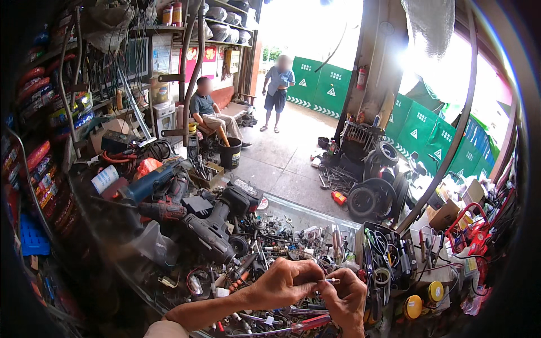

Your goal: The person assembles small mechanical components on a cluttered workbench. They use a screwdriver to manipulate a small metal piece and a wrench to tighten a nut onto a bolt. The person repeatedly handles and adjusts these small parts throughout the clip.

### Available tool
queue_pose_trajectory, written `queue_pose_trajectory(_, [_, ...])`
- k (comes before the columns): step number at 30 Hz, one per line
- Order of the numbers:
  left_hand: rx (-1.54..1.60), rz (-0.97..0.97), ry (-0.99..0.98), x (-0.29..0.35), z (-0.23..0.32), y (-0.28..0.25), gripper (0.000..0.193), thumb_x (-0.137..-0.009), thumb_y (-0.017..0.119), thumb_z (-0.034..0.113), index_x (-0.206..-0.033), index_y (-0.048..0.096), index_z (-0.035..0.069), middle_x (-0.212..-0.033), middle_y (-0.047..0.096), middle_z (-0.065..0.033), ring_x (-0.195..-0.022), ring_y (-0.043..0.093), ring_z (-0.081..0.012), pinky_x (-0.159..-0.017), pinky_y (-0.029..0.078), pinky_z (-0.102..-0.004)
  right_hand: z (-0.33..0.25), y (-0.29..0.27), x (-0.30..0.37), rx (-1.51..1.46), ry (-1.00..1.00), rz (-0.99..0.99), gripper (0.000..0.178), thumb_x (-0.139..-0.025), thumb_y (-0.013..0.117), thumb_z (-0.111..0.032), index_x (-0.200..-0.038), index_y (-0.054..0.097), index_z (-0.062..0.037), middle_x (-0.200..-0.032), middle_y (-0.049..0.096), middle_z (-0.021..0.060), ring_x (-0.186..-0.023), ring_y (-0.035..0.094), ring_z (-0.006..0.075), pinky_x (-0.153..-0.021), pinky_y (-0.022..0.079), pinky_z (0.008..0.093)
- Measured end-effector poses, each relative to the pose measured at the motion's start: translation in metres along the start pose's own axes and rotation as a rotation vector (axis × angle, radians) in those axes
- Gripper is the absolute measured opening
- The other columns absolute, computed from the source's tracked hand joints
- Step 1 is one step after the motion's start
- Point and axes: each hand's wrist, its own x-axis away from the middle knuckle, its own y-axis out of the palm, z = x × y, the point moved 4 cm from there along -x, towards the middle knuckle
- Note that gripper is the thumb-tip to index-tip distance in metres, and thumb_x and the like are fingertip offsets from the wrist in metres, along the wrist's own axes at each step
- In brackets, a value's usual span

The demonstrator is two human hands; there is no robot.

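My left hand (287, 284) reaches in from the lower left, its thumb and fingers pinched together. Close against it, my right hand (346, 298) is also closed, fingertips bent inward. Between the fingertips of both is a small thin pale rod (331, 280) with a coppery end; its exact kind is too small to make out. Below the hands lies a screwdriver with a red handle (311, 323). A bench strewn with small metal parts (265, 236) spreads under and beyond them.
A black cordless power tool (211, 225) and a blue cylindrical tool (149, 183) lie at the left. At the right stand a bin of pliers and scissors (383, 253) and yellow round lids (413, 306). Beyond the bench are a seated person (208, 107), a standing person (277, 90) and tires (369, 197).
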Motion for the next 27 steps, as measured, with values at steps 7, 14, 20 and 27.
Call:
queue_pose_trajectory(7, [-0.249, 0.092, 0.077, 0.0, 0.003, 0.001, 0.017, -0.082, 0.071, 0.008, -0.094, 0.064, -0.001, -0.086, 0.068, -0.0086, -0.074, 0.064, -0.0098, -0.063, 0.052, -0.0255, 0.0, -0.002, 0.001, -0.074, 0.023, 0.056, 0.015, -0.085, 0.067, -0.008, -0.089, 0.059, 0.0038, -0.072, 0.066, 0.0073, -0.058, 0.058, 0.0061, -0.049, 0.042, 0.0182])
queue_pose_trajectory(14, [-0.532, 0.131, 0.466, 0.002, 0.012, 0.001, 0.021, -0.077, 0.073, 0.007, -0.095, 0.065, 0.001, -0.084, 0.066, -0.011, -0.068, 0.067, -0.0247, -0.055, 0.053, -0.0312, -0.002, -0.009, 0.0, -0.018, 0.01, -0.021, 0.019, -0.086, 0.066, -0.022, -0.096, 0.065, -0.0059, -0.076, 0.068, 0.0063, -0.061, 0.06, 0.011, -0.053, 0.045, 0.0265])
queue_pose_trajectory(20, [-0.741, 0.152, 0.607, 0.004, 0.015, 0.009, 0.018, -0.078, 0.069, 0.007, -0.094, 0.064, 0.0, -0.08, 0.065, -0.0095, -0.064, 0.065, -0.0243, -0.052, 0.052, -0.0324, -0.012, -0.009, 0.0, -0.074, 0.048, 0.002, 0.016, -0.087, 0.067, -0.01, -0.085, 0.06, 0.0033, -0.068, 0.064, 0.0053, -0.048, 0.049, 0.0024, -0.042, 0.035, 0.0178])
queue_pose_trajectory(27, [-0.713, 0.079, 0.525, 0.001, 0.009, 0.01, 0.014, -0.082, 0.066, 0.008, -0.092, 0.062, 0.0, -0.075, 0.062, -0.0098, -0.06, 0.062, -0.0242, -0.05, 0.048, -0.0327, -0.009, -0.008, 0.0, -0.055, 0.095, -0.041, 0.019, -0.087, 0.068, -0.013, -0.087, 0.057, 0.003, -0.062, 0.058, 0.0007, -0.048, 0.047, 0.0018, -0.042, 0.032, 0.0177])
